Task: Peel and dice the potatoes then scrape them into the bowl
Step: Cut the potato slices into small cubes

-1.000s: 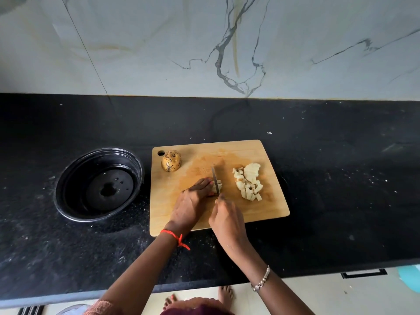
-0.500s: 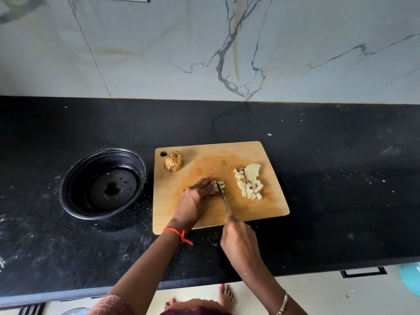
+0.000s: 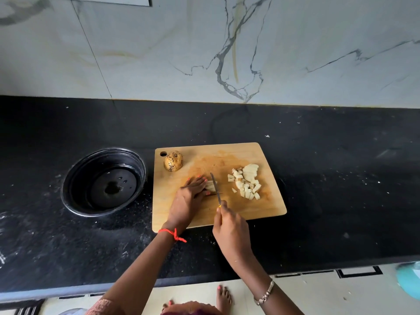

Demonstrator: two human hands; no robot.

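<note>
A wooden cutting board [image 3: 268, 208] lies on the black counter. My left hand [image 3: 188, 196] presses down on pale peeled potato strips [image 3: 211, 186] in the board's middle, fingers laid over them. My right hand [image 3: 229, 226] grips the handle of a small knife [image 3: 216, 186], whose blade stands just right of the strips. A heap of diced potato [image 3: 246, 184] sits on the board's right half. An unpeeled speckled potato [image 3: 173, 160] stands at the board's far left corner. A black bowl [image 3: 75, 178] sits left of the board, holding no potato.
The black counter [image 3: 329, 178] stretches far to both sides and ends at a marble wall behind. Its front edge runs just below my wrists. A teal object [image 3: 409, 280] shows at the lower right, below the counter.
The knife drew back toward me, tilted, and now stands beside the strips again. My left hand stayed on the potato strips. The camera shifted slightly.
</note>
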